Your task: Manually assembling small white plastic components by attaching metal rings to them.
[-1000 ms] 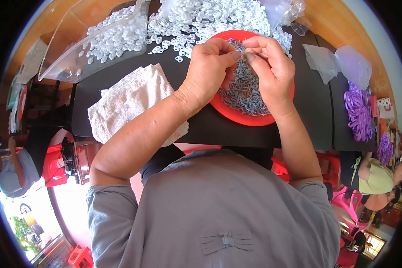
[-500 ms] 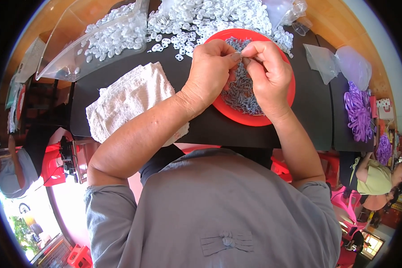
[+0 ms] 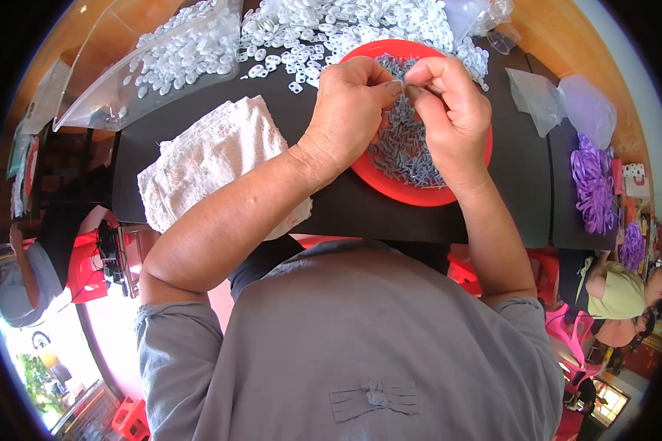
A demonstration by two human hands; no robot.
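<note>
Both my hands meet above a round red tray [image 3: 397,192] heaped with small grey-blue pieces [image 3: 404,151], too fine to make out singly. My left hand [image 3: 349,106] pinches thumb against forefinger over the heap's left side. Opposite it, my right hand [image 3: 452,110] holds its thumb and forefinger together, its fingertips almost touching the left ones. Whatever lies between the fingertips is tiny and pale, and its kind cannot be made out. Beyond the tray spreads a pile of small white oval plastic pieces with holes [image 3: 346,26].
A folded white cloth [image 3: 213,162] lies beside my left forearm. A clear plastic bin [image 3: 88,95] at far left holds more white pieces [image 3: 184,62]. To the right are clear plastic bags [image 3: 559,106] and a purple strap bundle [image 3: 594,184]. People sit at both sides.
My right hand has shifted slightly right, opening a small gap between the fingertips of the two hands. My left hand stays nearly in place, still pinching.
</note>
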